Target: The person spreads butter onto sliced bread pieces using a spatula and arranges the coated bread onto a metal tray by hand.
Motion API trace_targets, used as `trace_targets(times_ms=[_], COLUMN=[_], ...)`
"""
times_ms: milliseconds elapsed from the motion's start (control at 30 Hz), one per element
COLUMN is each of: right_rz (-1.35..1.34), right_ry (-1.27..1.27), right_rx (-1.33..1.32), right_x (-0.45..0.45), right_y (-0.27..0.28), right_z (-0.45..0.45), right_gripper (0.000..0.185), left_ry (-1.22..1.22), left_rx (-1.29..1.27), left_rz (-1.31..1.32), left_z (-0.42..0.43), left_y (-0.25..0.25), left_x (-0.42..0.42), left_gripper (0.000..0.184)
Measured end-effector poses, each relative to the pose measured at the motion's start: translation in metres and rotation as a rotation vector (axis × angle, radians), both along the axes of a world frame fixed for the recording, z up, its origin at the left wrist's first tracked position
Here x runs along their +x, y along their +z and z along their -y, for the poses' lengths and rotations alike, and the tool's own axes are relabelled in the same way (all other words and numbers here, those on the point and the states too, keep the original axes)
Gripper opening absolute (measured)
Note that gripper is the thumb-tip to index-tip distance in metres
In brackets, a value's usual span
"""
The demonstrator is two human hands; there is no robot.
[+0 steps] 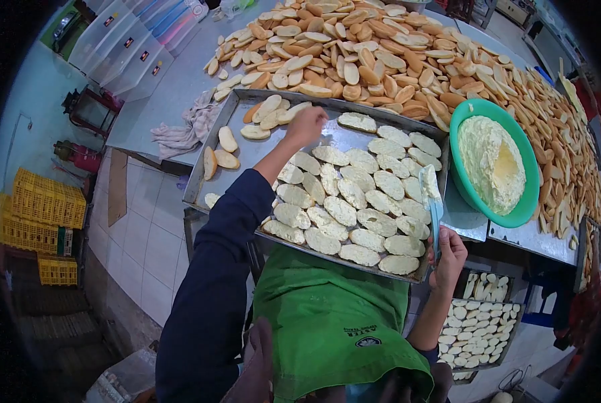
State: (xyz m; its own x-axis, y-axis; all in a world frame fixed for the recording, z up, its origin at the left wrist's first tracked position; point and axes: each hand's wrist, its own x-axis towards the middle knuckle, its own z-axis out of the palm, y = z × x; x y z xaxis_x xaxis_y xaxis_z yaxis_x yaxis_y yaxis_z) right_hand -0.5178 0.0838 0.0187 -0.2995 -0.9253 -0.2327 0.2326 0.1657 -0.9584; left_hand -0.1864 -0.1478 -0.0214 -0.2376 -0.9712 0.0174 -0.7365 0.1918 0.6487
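Observation:
My left hand [307, 125] is over the upper part of the metal tray [243, 169], its fingers curled and slightly blurred. Beside it lies a plain bread slice [267, 108]; whatever its fingers may hold is hidden. In my right hand [448, 254] is a spatula [436, 208] with a blue handle, its blade coated in pale cream, upright near the tray's right edge. Rows of cream-covered bread slices [341, 209] fill the middle and right of the tray. Several uncoated slices [227, 139] rest at its left end.
A green bowl [457, 158] of pale cream [492, 161] stands right of the tray. Behind it spreads a large heap of bread slices [394, 50]. A crumpled cloth [193, 127] lies at left. Lower right, another tray holds coated slices [478, 329]. Yellow crates [49, 198] are stacked at far left.

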Motion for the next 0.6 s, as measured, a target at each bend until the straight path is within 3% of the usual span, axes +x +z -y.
trace_targets(times_ms=[67,100,167,333,533,600], right_rz=[0.008,0.000,-0.009,0.002,-0.033,-0.040], right_ry=[0.003,0.003,0.003,-0.027,0.000,0.022], right_rx=[-0.008,0.001,0.006,0.018,-0.011,-0.014], right_x=[-0.001,0.000,0.000,0.003,0.009,0.015], right_y=[0.001,0.001,0.002,0.002,0.000,0.006], right_z=[-0.001,0.000,0.000,0.001,0.005,0.008], right_gripper=[0.020,0.020,0.020,0.021,0.020,0.018], left_ry=[0.278,0.278,0.428,0.429,0.479,0.435], left_rx=[-0.371,-0.372,-0.265,-0.169,-0.264,-0.140], left_rz=[0.305,0.303,0.570,0.621,0.208,-0.305], left_z=[0.005,0.005,0.006,-0.002,-0.009,-0.029], left_y=[-0.003,-0.005,-0.003,0.013,0.031,0.054], left_x=[0.014,0.021,0.034,0.042,0.053,0.045], left_gripper=[0.024,0.024,0.030,0.026,0.031,0.027])
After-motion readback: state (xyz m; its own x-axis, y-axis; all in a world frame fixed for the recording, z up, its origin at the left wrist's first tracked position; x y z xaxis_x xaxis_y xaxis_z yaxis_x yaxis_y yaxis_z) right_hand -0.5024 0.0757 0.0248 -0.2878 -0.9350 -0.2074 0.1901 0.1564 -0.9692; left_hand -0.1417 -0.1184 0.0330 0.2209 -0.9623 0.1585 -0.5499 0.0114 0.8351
